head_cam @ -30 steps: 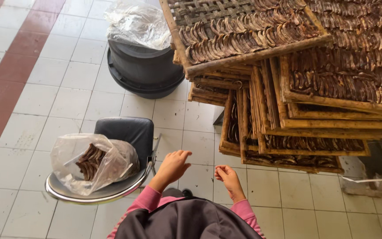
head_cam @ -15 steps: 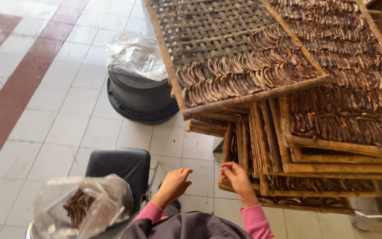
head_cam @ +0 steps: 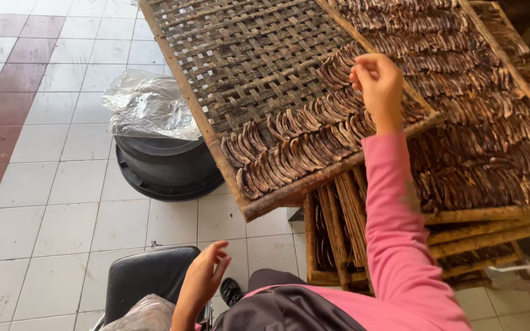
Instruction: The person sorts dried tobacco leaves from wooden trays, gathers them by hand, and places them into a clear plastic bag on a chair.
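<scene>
Head view | right hand (head_cam: 376, 83) now raised onto woven tray (head_cam: 265, 73) | left hand (head_cam: 207, 279) low

Pale tiled floor (head_cam: 62, 184) with red-brown stripe, bearing black tub (head_cam: 167, 168), black chair (head_cam: 148, 282), stacked woven drying trays (head_cam: 338, 245).

Floor (head_cam: 62, 184): we see white tiles with a red band at left.
Tub (head_cam: 167, 168): black, round, plastic sheet (head_cam: 148, 107) draped on top.
Chair (head_cam: 148, 282): black seat below us.
Stack (head_cam: 338, 239): more racks underneath.
</scene>
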